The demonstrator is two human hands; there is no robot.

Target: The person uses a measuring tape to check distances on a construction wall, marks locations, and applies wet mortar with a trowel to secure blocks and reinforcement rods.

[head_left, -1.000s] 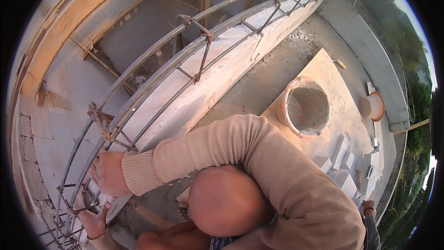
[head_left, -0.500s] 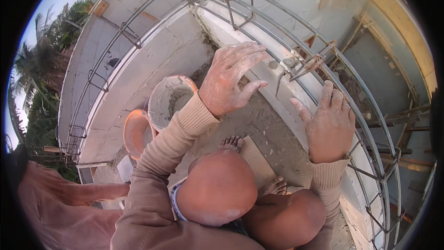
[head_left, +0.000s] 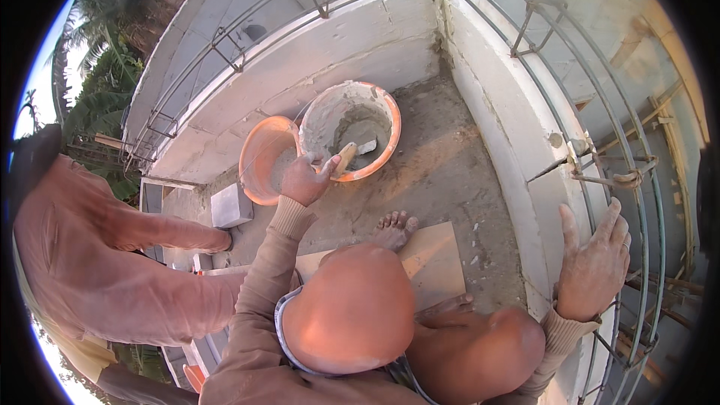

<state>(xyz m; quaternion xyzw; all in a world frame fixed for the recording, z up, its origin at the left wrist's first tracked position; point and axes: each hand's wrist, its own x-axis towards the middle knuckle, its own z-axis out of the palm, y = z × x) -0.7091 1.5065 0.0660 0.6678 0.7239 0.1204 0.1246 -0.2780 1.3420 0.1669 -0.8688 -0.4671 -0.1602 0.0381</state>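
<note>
My left hand (head_left: 304, 181) is at the near rim of an orange bucket (head_left: 389, 105) whose inside is coated with grey mortar (head_left: 358, 124). Its fingers are closed on the wooden handle of a trowel (head_left: 348, 156), which leans over the rim; the blade end is hard to make out. A pale chunk (head_left: 367, 147) shows on the mortar. With fingers stretched out, my right hand (head_left: 592, 266) lies over the top of the white block wall (head_left: 491, 116), beside the steel rebar cage (head_left: 637, 202), and holds nothing.
A second orange bucket (head_left: 259, 151) stands left of the first. Nearby is a white block (head_left: 231, 206). Another person (head_left: 142, 255) in reddish clothes bends at the left. A flat board (head_left: 442, 262) lies under my feet. More rebar (head_left: 225, 49) runs along the far wall.
My left hand has moved from near the right wall down to the bucket and closed on the trowel handle. My right hand stays by the rebar. The view has shifted left.
</note>
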